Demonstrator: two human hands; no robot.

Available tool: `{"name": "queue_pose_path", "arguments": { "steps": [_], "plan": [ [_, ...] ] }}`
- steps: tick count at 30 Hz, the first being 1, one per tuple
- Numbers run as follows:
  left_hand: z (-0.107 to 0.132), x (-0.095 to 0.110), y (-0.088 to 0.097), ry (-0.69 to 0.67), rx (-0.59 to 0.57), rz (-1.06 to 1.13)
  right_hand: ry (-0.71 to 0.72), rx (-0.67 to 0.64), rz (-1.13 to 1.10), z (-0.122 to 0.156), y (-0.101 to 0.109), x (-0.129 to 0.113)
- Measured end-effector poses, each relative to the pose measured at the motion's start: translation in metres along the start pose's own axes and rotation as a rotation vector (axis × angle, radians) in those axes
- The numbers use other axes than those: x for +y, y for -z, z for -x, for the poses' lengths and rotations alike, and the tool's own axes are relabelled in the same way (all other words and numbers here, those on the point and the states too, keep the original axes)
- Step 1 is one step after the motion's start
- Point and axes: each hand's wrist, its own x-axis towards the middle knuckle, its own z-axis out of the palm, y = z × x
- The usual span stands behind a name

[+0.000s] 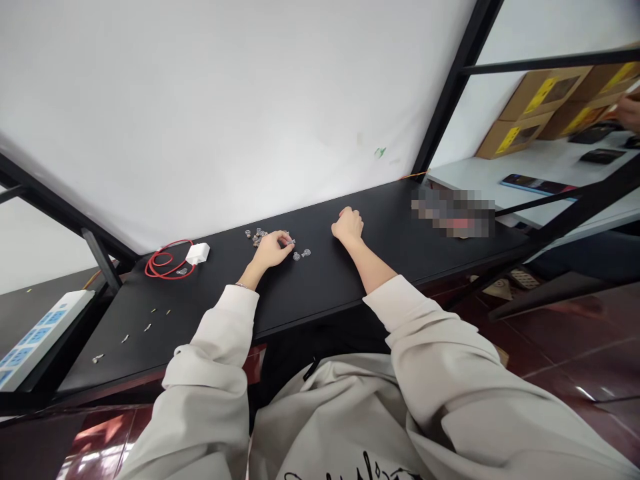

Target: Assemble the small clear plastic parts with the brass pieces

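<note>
Hidden, tiny, cropped

A pixelated patch point(453, 212) hides what lies at the black tabletop's point(320, 293) right end. Small silvery pieces point(257, 235) near its back edge are too tiny to identify. A co-worker's hand point(631, 110) is cropped.

No readable text from my remote seat.
At two o'clock I see yellow labels point(541, 95) on cardboard boxes point(520, 130), too small to read. At six o'clock the frame edge cuts off black script point(367, 467) on the sweatshirt point(325, 420). At three o'clock a table patch point(453, 213) is pixelated.
</note>
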Motion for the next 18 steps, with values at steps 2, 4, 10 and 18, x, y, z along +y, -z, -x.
{"name": "queue_pose_path", "arguments": {
  "steps": [2, 4, 10, 18],
  "plan": [
    [0.000, 0.000, 0.000, 0.008, -0.004, 0.004, -0.008, -0.005, 0.000, 0.000, 0.000, 0.000],
    [0.000, 0.000, 0.000, 0.008, -0.004, 0.009, -0.012, -0.009, -0.001, 0.000, 0.001, -0.001],
    [0.000, -0.001, -0.001, -0.003, 0.004, 0.025, 0.016, 0.038, -0.042, 0.002, 0.006, -0.002],
    [0.000, 0.002, 0.000, -0.058, 0.019, 0.047, 0.260, -0.088, -0.398, 0.013, -0.005, -0.012]
  ]
}}
